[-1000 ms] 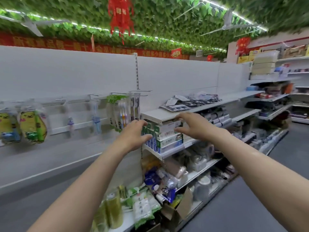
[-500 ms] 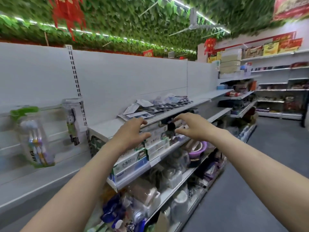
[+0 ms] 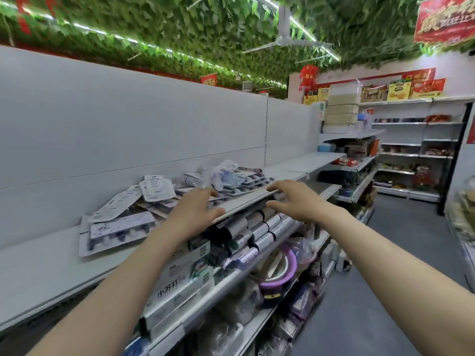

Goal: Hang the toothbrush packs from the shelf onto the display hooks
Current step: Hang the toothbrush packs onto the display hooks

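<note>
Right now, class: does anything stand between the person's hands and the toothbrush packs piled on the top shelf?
Nothing visible does. The left hand and right hand are both open at the shelf edge, with the toothbrush packs lying uncovered just beyond the fingers.

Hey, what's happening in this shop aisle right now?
A person is reaching with both bare hands toward a loose pile of flat white toothbrush blister packs on the top grey metal shelf. The left hand and right hand are at the shelf's front edge, fingers spread, holding nothing. No pack is picked up yet, and no display hooks are in view.
</note>
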